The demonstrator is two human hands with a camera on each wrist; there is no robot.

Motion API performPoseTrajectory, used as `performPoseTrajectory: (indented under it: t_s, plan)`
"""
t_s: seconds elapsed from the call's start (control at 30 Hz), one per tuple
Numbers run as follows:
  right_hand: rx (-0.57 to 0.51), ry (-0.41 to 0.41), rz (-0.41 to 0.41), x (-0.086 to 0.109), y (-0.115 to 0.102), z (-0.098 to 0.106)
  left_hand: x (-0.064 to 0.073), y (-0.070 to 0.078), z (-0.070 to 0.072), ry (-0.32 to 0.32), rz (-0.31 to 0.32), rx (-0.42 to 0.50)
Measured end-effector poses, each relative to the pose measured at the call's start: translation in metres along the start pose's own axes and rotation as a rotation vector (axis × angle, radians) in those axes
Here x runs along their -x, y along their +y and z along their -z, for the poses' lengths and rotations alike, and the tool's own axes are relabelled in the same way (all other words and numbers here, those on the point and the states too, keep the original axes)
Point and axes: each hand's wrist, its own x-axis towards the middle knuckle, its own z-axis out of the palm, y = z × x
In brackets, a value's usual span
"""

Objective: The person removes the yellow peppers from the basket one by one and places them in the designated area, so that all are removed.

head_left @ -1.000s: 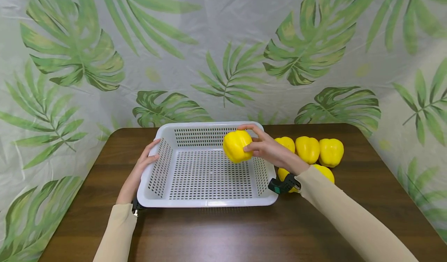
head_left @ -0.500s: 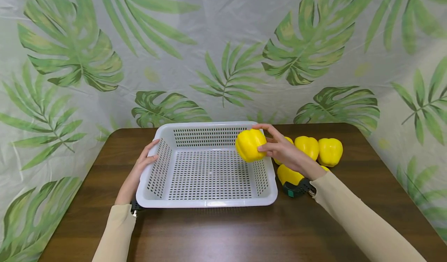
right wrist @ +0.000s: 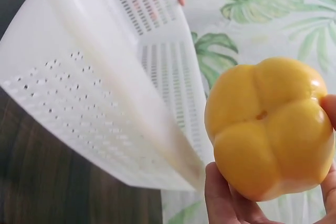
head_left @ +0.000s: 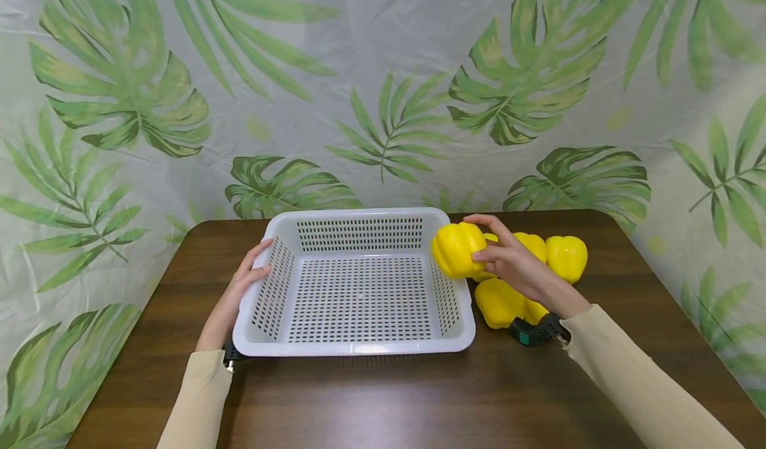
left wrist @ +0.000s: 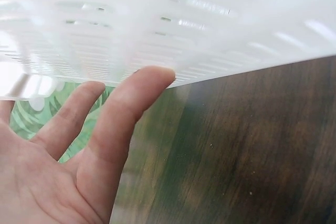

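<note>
A white perforated plastic basket (head_left: pixel 359 349) stands on the table with nothing inside it. My left hand (head_left: pixel 242 286) grips its left rim; in the left wrist view the fingers (left wrist: pixel 118 114) touch the outer wall from below. A yellow bell pepper (head_left: pixel 458 249) is held up by my right hand (head_left: pixel 514 263), thumb and fingers pinching its right side, over the basket's right rim. The right wrist view shows the lobed end of this bell pepper (right wrist: pixel 268 124), apart from the basket wall (right wrist: pixel 79 98).
Several more yellow bell peppers (head_left: pixel 499 302) lie on the table right of the basket, some partly hidden behind my right hand and wrist. The dark wooden table (head_left: pixel 371 402) meets a leaf-patterned cloth (head_left: pixel 383 50) at its back edge.
My right hand has carried the bell pepper rightward, from over the basket's inside to over its right rim. My left hand and the basket have stayed in place.
</note>
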Motion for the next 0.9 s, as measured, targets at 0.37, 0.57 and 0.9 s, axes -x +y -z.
performPoseTrajectory:
  t_s: [0.37,0.57,0.9]
  plan:
    - [-0.055,0.018,0.034,0.017,0.012,0.022,-0.002,-0.003,0.001,-0.005,-0.038,0.022]
    - [-0.046,0.036,0.044,0.027,0.018,0.032,-0.002,-0.002,0.001,-0.013,-0.022,0.016]
    - [-0.077,0.038,0.064,0.045,0.025,0.051,0.0,-0.001,0.001,-0.012,-0.013,0.026]
